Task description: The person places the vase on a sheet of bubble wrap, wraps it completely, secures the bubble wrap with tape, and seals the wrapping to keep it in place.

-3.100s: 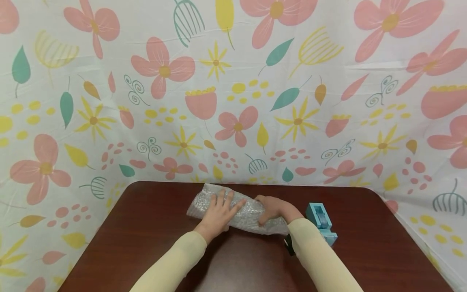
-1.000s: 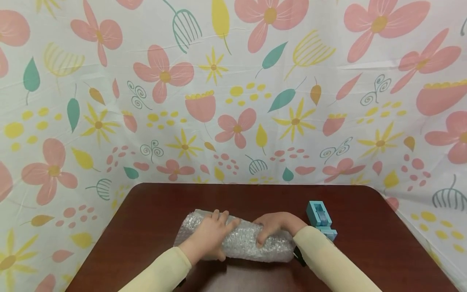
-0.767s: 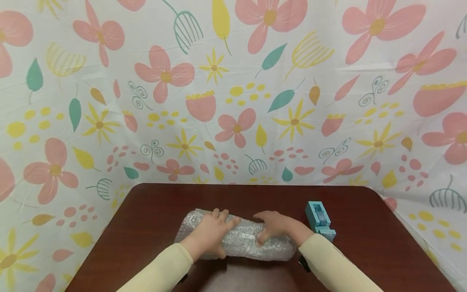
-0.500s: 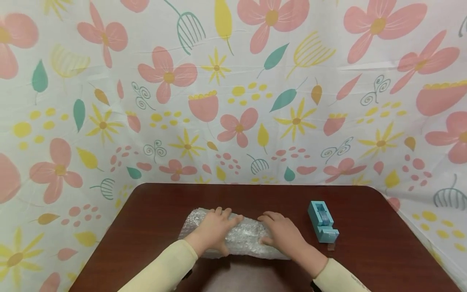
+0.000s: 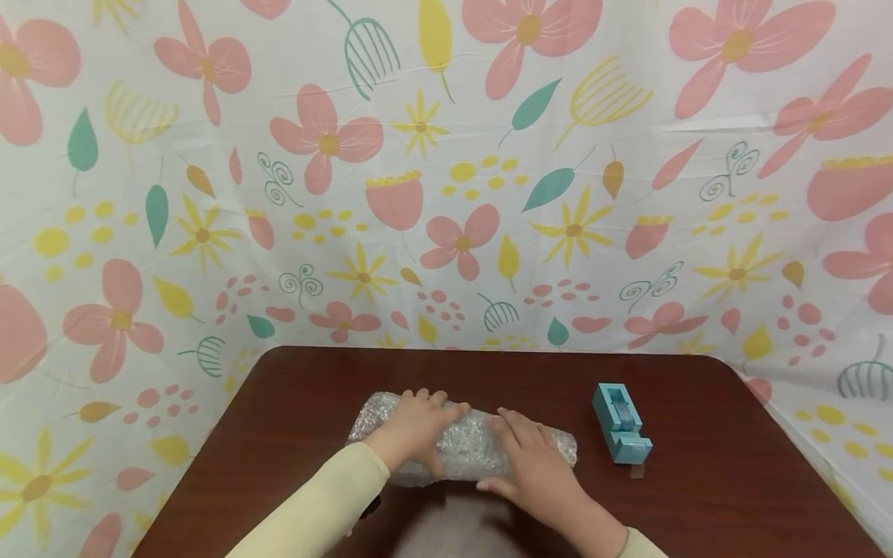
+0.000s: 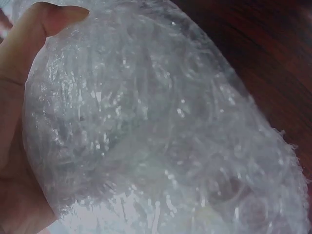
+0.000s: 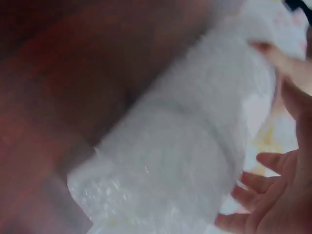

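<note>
I have a dark reddish-brown bench [image 5: 705, 442] in front of me, its far corners rounded and its surface brightening to a pale, greyish patch at the near middle. Behind it and along both sides stands a white cloth [image 5: 446, 325], creased in places and printed with pink flowers, yellow blooms, teal leaves and small dots.

The bubble-wrapped bundle [image 5: 474, 448] lies across the middle of the bench, slightly slanted, its left end a little farther from me than its right. My left wrist view shows its clear, glossy wrap up close; whatever is inside is too blurred to name.

The left hand [image 5: 415, 431] is curved over the bundle's left part and grips it, fingers across the top and thumb on the near side. The right hand [image 5: 536, 469] is well opened, fingers extended along the right part, thumb spread away; I can't tell how firmly they touch.

To the right, well apart from the bundle, sits a light-blue tape dispenser [image 5: 618, 425], a short tape end [image 5: 637, 471] at its near end.
</note>
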`<state>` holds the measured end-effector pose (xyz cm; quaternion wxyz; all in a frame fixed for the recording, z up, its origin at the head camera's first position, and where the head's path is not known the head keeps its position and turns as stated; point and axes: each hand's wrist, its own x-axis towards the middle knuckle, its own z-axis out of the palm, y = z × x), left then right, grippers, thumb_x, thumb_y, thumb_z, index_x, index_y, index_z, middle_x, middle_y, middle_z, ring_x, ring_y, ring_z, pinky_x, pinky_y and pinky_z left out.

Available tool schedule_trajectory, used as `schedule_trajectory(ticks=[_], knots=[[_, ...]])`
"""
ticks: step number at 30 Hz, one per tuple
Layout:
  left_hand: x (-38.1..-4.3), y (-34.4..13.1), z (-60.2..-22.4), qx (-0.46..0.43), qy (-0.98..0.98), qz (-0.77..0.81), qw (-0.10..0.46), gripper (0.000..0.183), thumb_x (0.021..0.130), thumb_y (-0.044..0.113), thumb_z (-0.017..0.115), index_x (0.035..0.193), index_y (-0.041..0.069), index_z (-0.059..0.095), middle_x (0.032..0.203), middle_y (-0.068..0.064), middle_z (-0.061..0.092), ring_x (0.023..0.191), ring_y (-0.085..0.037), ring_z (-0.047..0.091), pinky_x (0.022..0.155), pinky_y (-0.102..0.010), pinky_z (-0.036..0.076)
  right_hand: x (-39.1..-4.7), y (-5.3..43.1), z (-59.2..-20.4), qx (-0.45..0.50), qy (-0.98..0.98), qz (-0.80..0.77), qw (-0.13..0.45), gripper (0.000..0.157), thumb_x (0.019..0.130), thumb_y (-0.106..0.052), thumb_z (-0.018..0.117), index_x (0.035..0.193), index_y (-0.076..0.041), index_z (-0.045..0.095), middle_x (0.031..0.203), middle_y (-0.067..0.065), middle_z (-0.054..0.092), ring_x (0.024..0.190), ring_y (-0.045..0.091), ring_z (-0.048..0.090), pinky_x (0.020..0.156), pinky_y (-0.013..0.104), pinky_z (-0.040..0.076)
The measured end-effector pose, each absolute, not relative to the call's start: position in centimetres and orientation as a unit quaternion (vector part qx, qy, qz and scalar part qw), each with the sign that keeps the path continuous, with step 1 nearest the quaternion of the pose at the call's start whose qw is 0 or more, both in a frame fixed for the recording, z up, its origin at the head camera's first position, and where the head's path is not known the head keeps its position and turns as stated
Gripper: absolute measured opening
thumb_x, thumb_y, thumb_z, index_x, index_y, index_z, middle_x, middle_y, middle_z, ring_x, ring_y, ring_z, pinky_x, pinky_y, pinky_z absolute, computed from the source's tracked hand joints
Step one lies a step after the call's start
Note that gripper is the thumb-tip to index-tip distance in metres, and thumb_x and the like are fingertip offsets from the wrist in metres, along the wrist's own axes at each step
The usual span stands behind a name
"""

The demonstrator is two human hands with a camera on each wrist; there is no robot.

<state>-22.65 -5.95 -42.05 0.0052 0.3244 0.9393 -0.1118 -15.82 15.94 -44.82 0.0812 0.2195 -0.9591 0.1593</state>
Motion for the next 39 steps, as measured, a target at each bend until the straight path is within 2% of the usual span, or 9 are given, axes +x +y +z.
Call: schedule_trajectory(ticks=[4,8,13,21,27,35,39], knots=[[-23.1,-5.7,-41.6,0.314,0.942,-0.110,0.025,0.110,0.061,0.064,0.091,0.155,0.034,0.043,0.147,-0.006,0.058,0.124,-0.031,0.062,0.098,-0.049,0.054,-15.8,15.6,-45.9,0.243,-0.962,0.092,0.085,0.106,0.072,-0.054,0.087,0.155,-0.005,0.042,0.159,0.023,0.042,0.145,0.046,0.043,0.108,0.068,0.043],[-23.8,-5.6,-41.4,0.304,0.947,-0.095,0.046,0.110,0.062,0.063,0.091,0.156,0.034,0.042,0.149,-0.006,0.057,0.127,-0.032,0.060,0.101,-0.052,0.052,-16.6,15.4,-47.0,0.247,-0.959,0.029,0.133,0.116,0.064,-0.059,0.091,0.154,-0.005,0.042,0.155,0.022,0.046,0.142,0.043,0.046,0.107,0.063,0.046],[-24.6,-5.4,-41.2,0.288,0.951,-0.070,0.090,0.106,0.068,0.058,0.091,0.157,0.034,0.040,0.154,-0.007,0.053,0.134,-0.036,0.056,0.107,-0.058,0.048,-17.5,15.3,-47.9,0.247,-0.955,-0.027,0.159,0.123,0.058,-0.065,0.090,0.154,-0.007,0.041,0.151,0.020,0.049,0.138,0.040,0.049,0.105,0.058,0.049],[-25.8,-4.9,-40.6,0.269,0.951,-0.049,0.145,0.110,0.071,0.049,0.091,0.161,0.035,0.031,0.158,-0.006,0.049,0.139,-0.036,0.053,0.110,-0.060,0.047,-18.5,15.1,-48.3,0.236,-0.947,-0.090,0.198,0.123,0.052,-0.069,0.091,0.151,-0.010,0.046,0.139,0.015,0.058,0.128,0.035,0.056,0.099,0.050,0.054],[-26.1,-4.9,-40.1,0.264,0.950,0.001,0.168,0.114,0.071,0.038,0.091,0.164,0.031,0.024,0.162,-0.009,0.044,0.140,-0.037,0.053,0.107,-0.057,0.049,-19.0,15.0,-48.2,0.227,-0.950,-0.072,0.201,0.112,0.057,-0.056,0.096,0.148,-0.011,0.048,0.136,0.014,0.060,0.125,0.034,0.057,0.098,0.050,0.054],[-26.3,-5.0,-40.3,0.262,0.950,0.022,0.166,0.108,0.073,0.037,0.090,0.162,0.035,0.029,0.165,-0.011,0.037,0.145,-0.043,0.046,0.113,-0.060,0.045,-19.5,15.0,-48.2,0.216,-0.952,-0.061,0.209,0.105,0.058,-0.043,0.100,0.145,-0.012,0.050,0.133,0.013,0.062,0.123,0.034,0.058,0.096,0.050,0.055],[-26.2,-5.6,-40.9,0.266,0.951,0.039,0.151,0.105,0.075,0.039,0.089,0.161,0.036,0.030,0.166,-0.009,0.034,0.150,-0.043,0.037,0.115,-0.066,0.038,-19.6,14.8,-48.3,0.219,-0.954,-0.048,0.198,0.102,0.059,-0.040,0.100,0.144,-0.013,0.050,0.133,0.013,0.062,0.123,0.034,0.058,0.095,0.051,0.055]])
